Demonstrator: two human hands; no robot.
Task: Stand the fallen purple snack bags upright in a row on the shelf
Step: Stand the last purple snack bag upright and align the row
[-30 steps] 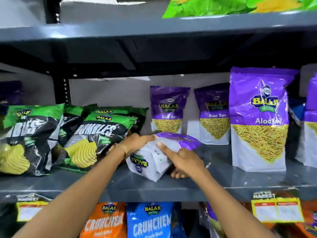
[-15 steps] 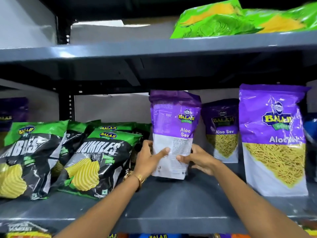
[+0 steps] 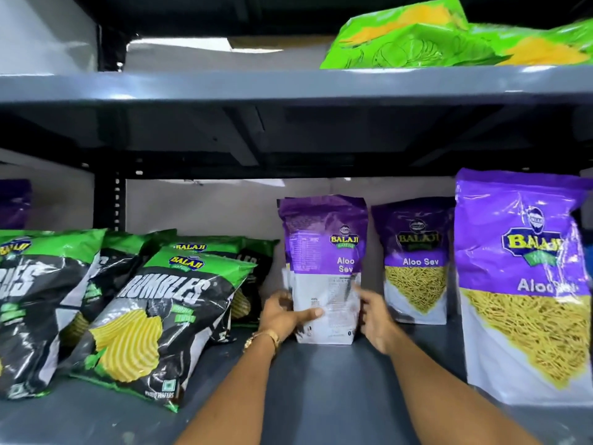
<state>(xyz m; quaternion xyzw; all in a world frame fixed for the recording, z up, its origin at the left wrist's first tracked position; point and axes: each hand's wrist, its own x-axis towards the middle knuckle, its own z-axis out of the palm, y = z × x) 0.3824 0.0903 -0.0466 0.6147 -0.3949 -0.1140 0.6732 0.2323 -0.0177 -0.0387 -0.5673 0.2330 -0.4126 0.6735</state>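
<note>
A purple and white Aloo Sev bag (image 3: 324, 252) stands upright at the back of the grey shelf (image 3: 321, 396), turned so its side panel faces me. My left hand (image 3: 282, 313) holds its lower left edge, thumb across the front. My right hand (image 3: 373, 319) rests against its lower right edge. Just behind it another purple bag peeks out at the left. A second Aloo Sev bag (image 3: 414, 261) stands to its right, and a large Aloo Sev bag (image 3: 523, 284) stands nearer me at far right.
Green and black Rumbles chip bags (image 3: 154, 319) lean in a pile on the shelf's left half. The upper shelf (image 3: 288, 88) hangs low overhead and carries green snack bags (image 3: 433, 40). A black upright post (image 3: 117, 200) stands at back left.
The bag went from lying tilted in both hands near the shelf front to standing upright further back. It now stands against the other purple bag, with both hands still at its base.
</note>
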